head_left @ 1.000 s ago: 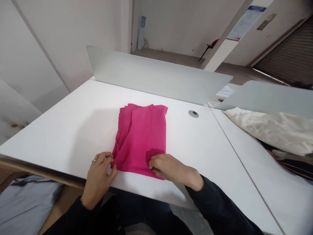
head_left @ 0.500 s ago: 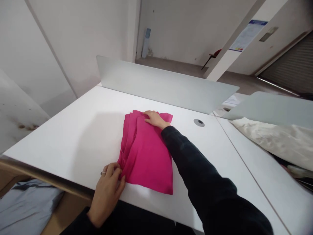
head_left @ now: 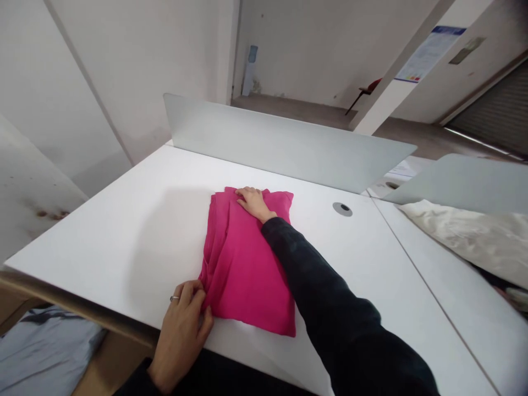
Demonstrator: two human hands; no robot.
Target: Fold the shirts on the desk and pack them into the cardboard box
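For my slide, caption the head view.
Pink cloth on white desk, left hand at near corner, right hand atop far end.

The cloth (head_left: 256,269) is solid hot pink; the table (head_left: 165,231) is plain white; the divider (head_left: 280,143), pale grey-green; the right sleeve (head_left: 330,280), black; the draped fabric (head_left: 474,234), cream; the lower-left textile (head_left: 45,352), grey-blue; the posted sheet (head_left: 431,52), white banded with blue; the shutter (head_left: 497,110), dark with parallel stripes.

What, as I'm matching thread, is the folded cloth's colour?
The folded cloth is bright pink, with no visible pattern; the head view shows it best.
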